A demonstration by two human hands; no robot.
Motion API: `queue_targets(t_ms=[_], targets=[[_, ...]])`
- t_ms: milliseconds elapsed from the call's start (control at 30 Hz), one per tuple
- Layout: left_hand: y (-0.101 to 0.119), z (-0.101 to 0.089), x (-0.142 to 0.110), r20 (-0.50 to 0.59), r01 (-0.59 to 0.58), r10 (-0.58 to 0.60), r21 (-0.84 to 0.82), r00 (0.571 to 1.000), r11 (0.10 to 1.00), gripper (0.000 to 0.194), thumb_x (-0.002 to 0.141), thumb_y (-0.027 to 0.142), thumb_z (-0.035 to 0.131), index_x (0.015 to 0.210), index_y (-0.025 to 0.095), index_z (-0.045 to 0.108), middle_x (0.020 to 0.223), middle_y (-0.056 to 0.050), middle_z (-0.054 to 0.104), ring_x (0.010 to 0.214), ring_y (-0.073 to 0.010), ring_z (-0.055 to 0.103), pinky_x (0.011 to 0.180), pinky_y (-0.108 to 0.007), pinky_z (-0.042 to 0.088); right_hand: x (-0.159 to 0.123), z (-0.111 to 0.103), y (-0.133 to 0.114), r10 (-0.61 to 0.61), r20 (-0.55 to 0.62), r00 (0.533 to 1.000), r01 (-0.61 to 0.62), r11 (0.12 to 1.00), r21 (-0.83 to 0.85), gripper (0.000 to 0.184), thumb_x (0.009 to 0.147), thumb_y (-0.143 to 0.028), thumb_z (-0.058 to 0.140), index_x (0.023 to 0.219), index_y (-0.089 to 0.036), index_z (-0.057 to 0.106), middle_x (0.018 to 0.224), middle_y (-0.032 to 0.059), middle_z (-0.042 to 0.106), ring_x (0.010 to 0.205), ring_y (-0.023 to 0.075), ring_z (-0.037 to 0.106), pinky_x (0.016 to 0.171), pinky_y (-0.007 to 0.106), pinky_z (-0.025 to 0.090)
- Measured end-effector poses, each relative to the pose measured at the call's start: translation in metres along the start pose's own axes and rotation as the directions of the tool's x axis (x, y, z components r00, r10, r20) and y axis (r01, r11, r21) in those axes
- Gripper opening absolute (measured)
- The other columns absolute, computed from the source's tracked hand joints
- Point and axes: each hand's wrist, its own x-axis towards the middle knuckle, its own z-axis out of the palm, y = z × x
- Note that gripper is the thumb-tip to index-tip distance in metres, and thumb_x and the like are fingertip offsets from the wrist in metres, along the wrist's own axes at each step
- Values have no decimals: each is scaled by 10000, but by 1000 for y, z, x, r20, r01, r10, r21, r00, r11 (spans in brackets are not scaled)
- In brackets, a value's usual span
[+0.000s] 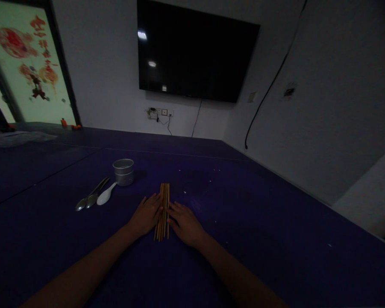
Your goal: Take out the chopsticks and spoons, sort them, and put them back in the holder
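Observation:
Several wooden chopsticks lie side by side on the purple tabletop, their ends pointing away from me and towards me. My left hand rests against their left side with the fingers stretched out. On the other side, my right hand touches the rightmost chopstick, fingers spread and thumb towards the bundle. Neither hand wraps around the chopsticks. To the left stands a metal cup, open at the top. A white spoon leans its handle end near the cup's base, and two metal spoons lie beside it.
The purple table runs to the walls. Small white scraps are scattered right of the chopsticks. Clear plastic film and small orange items lie at the far left. A black cable hangs down the right wall.

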Motion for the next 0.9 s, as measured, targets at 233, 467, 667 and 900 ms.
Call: queue_targets(t_ms=[233, 467, 667, 900], targets=[[3, -2, 1, 24, 27, -27, -7, 999, 1000, 493, 944, 297, 222, 1356, 121, 428, 1411, -150, 447, 1354, -254, 324, 1066, -522, 290, 1, 2, -1, 12, 9, 1000, -12, 1000, 1, 432, 944, -336, 399, 1350, -202, 462, 1457, 97, 378, 1349, 270, 311, 1070, 504, 272], [0, 1, 0, -14, 6, -6, -18, 1000, 1000, 475, 950, 305, 235, 1351, 141, 430, 1399, -154, 461, 1343, -252, 344, 1061, -524, 291, 0, 1, -1, 4, -17, 1000, -4, 1000, 0, 416, 940, -332, 416, 1334, -215, 482, 1439, 100, 406, 1348, 262, 315, 1062, 493, 292], [-1, 3, 0, -42, -1, 0, -23, 999, 1000, 456, 943, 286, 251, 1341, 163, 438, 1384, -141, 482, 1336, -244, 358, 1061, -519, 296, -1, 0, -1, -16, -24, 1000, 16, 1000, 10, 423, 940, -327, 415, 1343, -214, 475, 1433, 105, 414, 1340, 259, 331, 1053, 475, 317], [0, 1, 0, -35, 19, -19, -7, 999, 1000, 474, 939, 286, 234, 1335, 134, 447, 1377, -151, 488, 1335, -248, 359, 1064, -506, 301, -1, 1, 2, -25, -26, 999, 26, 1000, 11, 424, 946, -345, 408, 1339, -203, 482, 1425, 105, 425, 1340, 256, 332, 1060, 461, 314]])
